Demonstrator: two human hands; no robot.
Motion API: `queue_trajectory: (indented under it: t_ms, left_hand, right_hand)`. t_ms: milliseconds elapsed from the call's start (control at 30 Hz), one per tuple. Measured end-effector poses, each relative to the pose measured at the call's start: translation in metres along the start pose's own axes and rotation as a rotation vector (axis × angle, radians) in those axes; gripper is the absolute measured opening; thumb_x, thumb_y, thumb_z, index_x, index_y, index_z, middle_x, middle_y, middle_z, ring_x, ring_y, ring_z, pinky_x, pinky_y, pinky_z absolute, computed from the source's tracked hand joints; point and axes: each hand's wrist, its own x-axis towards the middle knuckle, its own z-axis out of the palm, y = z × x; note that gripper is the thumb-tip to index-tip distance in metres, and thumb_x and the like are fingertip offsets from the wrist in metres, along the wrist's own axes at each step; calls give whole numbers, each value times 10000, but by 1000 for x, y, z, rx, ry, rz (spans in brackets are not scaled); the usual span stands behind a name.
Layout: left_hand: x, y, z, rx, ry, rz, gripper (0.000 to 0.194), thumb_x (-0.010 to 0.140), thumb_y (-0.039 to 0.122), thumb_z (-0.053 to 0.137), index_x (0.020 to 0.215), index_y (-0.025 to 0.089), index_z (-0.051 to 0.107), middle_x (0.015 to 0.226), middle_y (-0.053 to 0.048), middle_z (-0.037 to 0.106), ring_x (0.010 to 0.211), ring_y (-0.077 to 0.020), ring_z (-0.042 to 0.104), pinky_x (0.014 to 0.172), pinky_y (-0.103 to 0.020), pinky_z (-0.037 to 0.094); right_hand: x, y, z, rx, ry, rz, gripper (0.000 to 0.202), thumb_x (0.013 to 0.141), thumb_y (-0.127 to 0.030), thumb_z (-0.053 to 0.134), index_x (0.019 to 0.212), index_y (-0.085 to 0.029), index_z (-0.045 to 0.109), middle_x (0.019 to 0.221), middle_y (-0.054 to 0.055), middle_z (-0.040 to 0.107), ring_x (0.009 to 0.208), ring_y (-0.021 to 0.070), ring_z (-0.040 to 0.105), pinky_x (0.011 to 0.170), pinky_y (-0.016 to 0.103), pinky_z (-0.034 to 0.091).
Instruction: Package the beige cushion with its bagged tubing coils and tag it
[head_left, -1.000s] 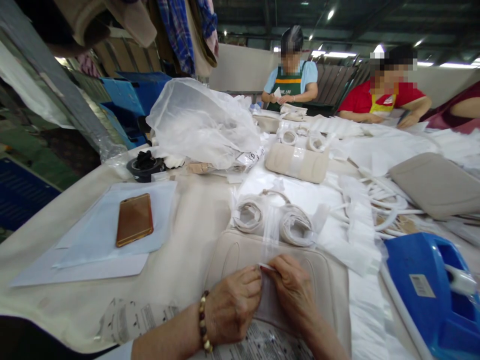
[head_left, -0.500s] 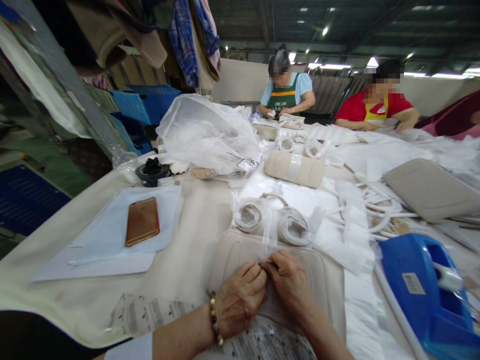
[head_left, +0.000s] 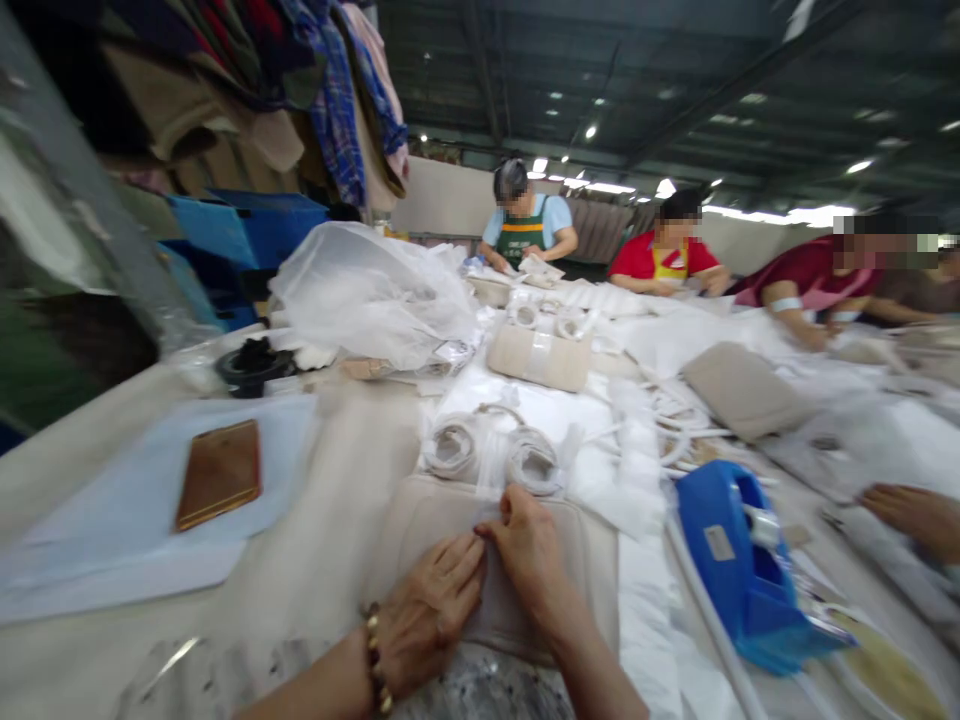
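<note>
A flat beige padded piece [head_left: 420,510] with stitched edges lies in front of me. Two rolled straps, a left coil [head_left: 451,447] and a right coil [head_left: 534,460], rest against its far edge. A translucent white wrapping strip [head_left: 491,462] runs between the coils toward my fingers. My left hand [head_left: 439,605], with a beaded bracelet, lies on the piece, its fingers together and tips bent toward the middle. My right hand [head_left: 529,555] meets it there, thumb and fingers closed in a pinch. Whatever is between the fingertips is hidden.
Left lies a gold phone [head_left: 220,474] on pale sheets; behind is a black tape roll [head_left: 255,370] beside plastic bags [head_left: 375,290]. A wrapped beige piece [head_left: 538,357] sits ahead. Right stands a blue tape dispenser [head_left: 739,570], with another person's hand [head_left: 915,515] beyond. Co-workers sit across.
The view has swung right and up, bringing more co-workers and another person's hand into sight. My right fingers have lifted slightly; my left fingers lie straighter. Both hands stay at the piece's middle.
</note>
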Motion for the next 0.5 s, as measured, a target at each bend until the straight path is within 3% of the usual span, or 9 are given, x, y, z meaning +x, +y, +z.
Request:
queue_trajectory:
  t_ms: [133, 200, 267, 367, 433, 500]
  left_hand:
    - [-2, -6, 4, 128, 93, 47, 468, 755, 10, 332, 1177, 96, 514, 1240, -143, 551, 1180, -244, 481, 928, -353, 466]
    - [-1, -12, 7, 182, 130, 108, 380, 808, 55, 360, 1135, 107, 546, 1203, -138, 580, 1147, -247, 511, 916, -346, 469]
    - [0, -15, 7, 207, 148, 145, 337, 839, 91, 364, 1105, 122, 569, 1180, -129, 598, 1125, -244, 529, 909, -345, 470]
    - [0, -21, 8, 218, 167, 179, 351, 831, 117, 381, 1124, 148, 571, 1202, -108, 590, 1126, -231, 532, 893, -317, 475]
    - [-2, -25, 11, 211, 190, 211, 369, 813, 140, 412, 1150, 157, 562, 1212, -97, 585, 1121, -217, 538, 879, -279, 477]
    - [-4, -27, 16, 177, 208, 222, 394, 808, 172, 430, 1186, 167, 541, 1215, -87, 584, 1110, -204, 547, 876, -252, 474]
  right_hand:
    - [-5, -1, 3, -4, 131, -38, 231, 602, -85, 692, 658, -206, 503, 651, -1, 600, 594, 164, 566, 515, 238, 393]
    - [-11, 4, -10, 97, 223, -79, 163, 663, -106, 658, 715, -199, 534, 707, 1, 596, 619, 141, 560, 534, 222, 414]
    - [-25, 15, -42, 186, 348, -95, 51, 760, -163, 587, 747, -195, 549, 711, 0, 571, 612, 117, 531, 544, 208, 412]
    - [-49, 59, -111, 132, 589, -12, 139, 827, -298, 514, 758, -192, 573, 692, 10, 561, 610, 124, 492, 571, 236, 394]
    - [-60, 102, -155, 37, 703, 247, 247, 778, -426, 537, 780, -186, 594, 750, 42, 586, 676, 162, 512, 629, 283, 402]
    - [-67, 144, -186, -13, 680, 522, 343, 714, -503, 531, 771, -177, 618, 783, 76, 615, 729, 205, 540, 663, 323, 405]
